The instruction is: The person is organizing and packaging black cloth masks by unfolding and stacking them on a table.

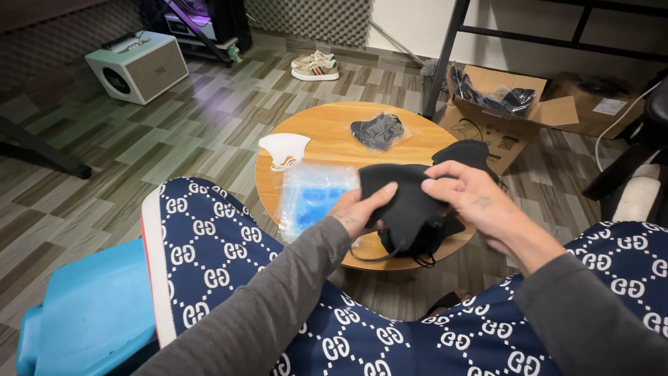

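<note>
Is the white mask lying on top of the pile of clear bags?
No, the white mask lies directly on the round wooden table, beside the clear bags and apart from them.

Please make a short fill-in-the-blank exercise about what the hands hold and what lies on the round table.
1. Both hands, the left hand and the right hand, hold a ____ face mask.
2. The single mask at the table's left edge is ____.
3. The table top is round and made of ____.

Missing words: black; white; wood
</note>
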